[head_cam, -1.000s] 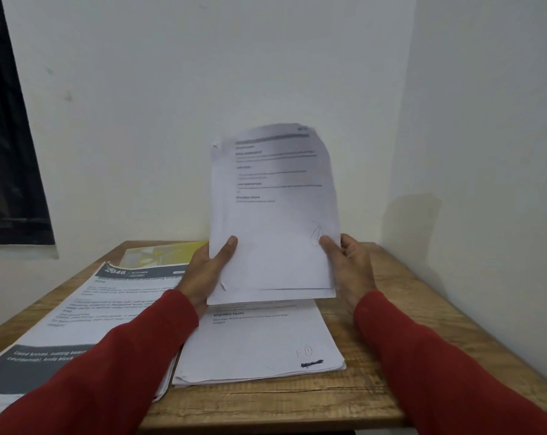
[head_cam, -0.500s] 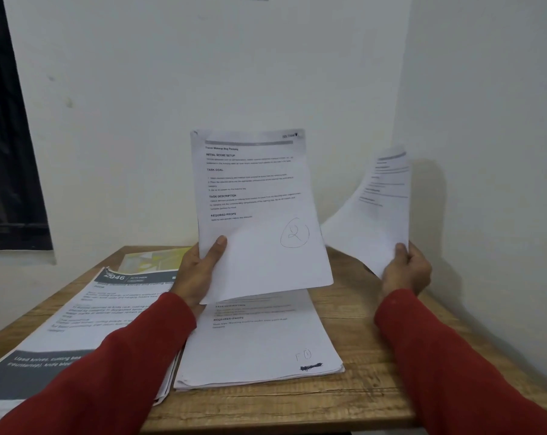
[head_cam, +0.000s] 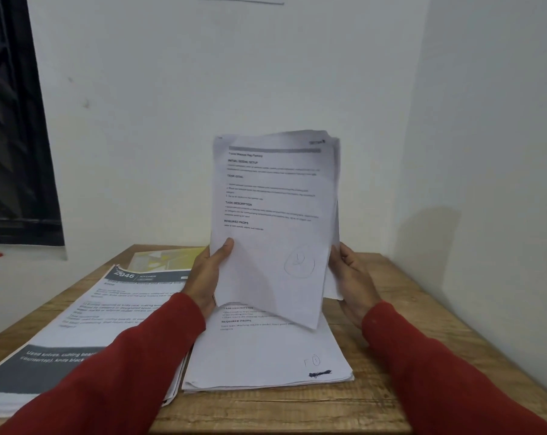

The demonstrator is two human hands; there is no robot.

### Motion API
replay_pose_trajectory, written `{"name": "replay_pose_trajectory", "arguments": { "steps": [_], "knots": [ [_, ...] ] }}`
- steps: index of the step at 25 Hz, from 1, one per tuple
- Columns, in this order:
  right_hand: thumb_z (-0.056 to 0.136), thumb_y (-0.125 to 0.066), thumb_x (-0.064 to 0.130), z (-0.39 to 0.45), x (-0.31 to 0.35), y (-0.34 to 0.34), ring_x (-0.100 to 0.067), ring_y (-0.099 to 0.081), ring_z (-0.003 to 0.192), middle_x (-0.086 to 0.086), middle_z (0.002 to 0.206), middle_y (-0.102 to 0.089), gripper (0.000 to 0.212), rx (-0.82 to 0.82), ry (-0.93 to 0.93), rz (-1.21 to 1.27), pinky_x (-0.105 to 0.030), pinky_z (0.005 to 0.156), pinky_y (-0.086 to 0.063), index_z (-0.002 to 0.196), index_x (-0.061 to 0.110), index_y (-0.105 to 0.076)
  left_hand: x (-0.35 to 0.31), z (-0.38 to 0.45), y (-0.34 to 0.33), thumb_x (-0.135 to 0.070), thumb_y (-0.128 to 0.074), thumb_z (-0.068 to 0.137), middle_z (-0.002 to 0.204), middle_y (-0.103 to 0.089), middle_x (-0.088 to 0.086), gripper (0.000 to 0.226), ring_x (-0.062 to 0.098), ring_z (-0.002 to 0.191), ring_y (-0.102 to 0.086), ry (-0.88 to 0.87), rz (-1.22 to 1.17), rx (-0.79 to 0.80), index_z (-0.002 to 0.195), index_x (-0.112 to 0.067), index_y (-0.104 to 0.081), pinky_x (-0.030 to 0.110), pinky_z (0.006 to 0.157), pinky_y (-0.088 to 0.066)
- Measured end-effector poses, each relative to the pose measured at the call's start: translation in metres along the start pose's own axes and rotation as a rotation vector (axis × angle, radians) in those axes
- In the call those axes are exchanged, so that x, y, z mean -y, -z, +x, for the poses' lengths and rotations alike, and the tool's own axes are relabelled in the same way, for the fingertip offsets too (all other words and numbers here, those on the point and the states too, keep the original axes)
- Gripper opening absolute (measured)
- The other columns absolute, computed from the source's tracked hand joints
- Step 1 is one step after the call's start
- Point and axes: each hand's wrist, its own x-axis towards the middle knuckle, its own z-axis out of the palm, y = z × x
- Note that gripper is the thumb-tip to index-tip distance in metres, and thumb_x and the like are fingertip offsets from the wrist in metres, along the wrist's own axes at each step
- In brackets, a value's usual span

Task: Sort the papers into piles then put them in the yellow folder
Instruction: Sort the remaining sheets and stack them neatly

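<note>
I hold a sheaf of white printed papers [head_cam: 275, 215] upright above the table. My left hand [head_cam: 208, 274] grips its left edge with the thumb on the front sheet, which bears a circled pencil mark. My right hand [head_cam: 350, 277] holds the right edge, fingers curled behind the sheets. Below them a pile of white papers [head_cam: 266, 356] lies flat on the table. A pile of larger sheets with grey banners [head_cam: 87, 324] lies to the left. The yellow folder [head_cam: 168, 259] lies at the back left, partly under that pile.
The wooden table [head_cam: 376, 400] stands in a corner between white walls. A dark window [head_cam: 11, 120] is at the far left. A strip of bare wood runs along the table's right side and front edge.
My right hand, which had drawn one sheet off to the right, has brought it back behind the sheaf. Both hands now hold the papers together again.
</note>
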Motion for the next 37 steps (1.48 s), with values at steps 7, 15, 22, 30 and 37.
{"name": "replay_pose_trajectory", "arguments": {
  "steps": [7,15,22,30,37],
  "knots": [
    [0.103,-0.050,0.038,-0.004,-0.002,-0.002,-0.029,-0.062,0.122,-0.008,0.126,-0.069,0.034,0.047,-0.008,-0.063,-0.052,0.110,-0.044,0.125,0.019,-0.066,-0.001,0.002,0.000,-0.028,-0.061,0.099,0.108,-0.076,0.007,0.022,0.026,0.097,-0.071,-0.021,0.049,-0.088,0.115,-0.015,-0.068,0.045,0.090,-0.056],
    [0.104,-0.048,0.028,-0.010,0.008,-0.010,-0.013,-0.064,0.115,-0.003,0.128,-0.068,0.029,0.023,0.091,-0.084,-0.037,0.107,-0.045,0.124,0.017,-0.065,-0.005,0.003,-0.001,-0.030,-0.061,0.099,0.108,-0.076,0.006,0.028,0.027,0.096,-0.072,0.024,0.062,-0.076,0.119,-0.014,-0.068,0.043,0.084,-0.058],
    [0.099,-0.055,0.037,-0.021,0.013,-0.014,0.009,-0.064,0.107,0.025,0.115,-0.070,0.031,0.108,0.048,-0.282,-0.008,0.086,-0.047,0.130,0.031,-0.055,-0.006,0.007,0.008,-0.031,-0.061,0.099,0.114,-0.074,0.012,0.032,0.030,0.101,-0.071,0.172,0.005,-0.133,0.122,-0.010,-0.067,0.043,0.081,-0.058],
    [0.086,-0.077,0.018,-0.016,0.019,-0.007,-0.014,-0.070,0.108,0.007,0.117,-0.072,0.048,0.056,0.109,-0.217,-0.032,0.089,-0.059,0.128,0.027,-0.056,-0.015,-0.007,-0.008,-0.026,-0.055,0.102,0.111,-0.076,0.002,0.026,0.018,0.099,-0.073,-0.193,0.143,-0.046,0.122,-0.014,-0.067,0.037,0.084,-0.060],
    [0.079,-0.081,0.006,-0.009,0.022,-0.003,-0.019,-0.074,0.095,-0.006,0.110,-0.074,0.056,-0.132,0.129,-0.030,-0.025,0.071,-0.059,0.126,0.019,-0.053,-0.011,-0.014,-0.012,-0.025,-0.055,0.100,0.111,-0.076,0.001,0.025,0.017,0.096,-0.073,-0.268,0.314,0.109,0.121,-0.016,-0.065,0.027,0.076,-0.059]
  ]
}}
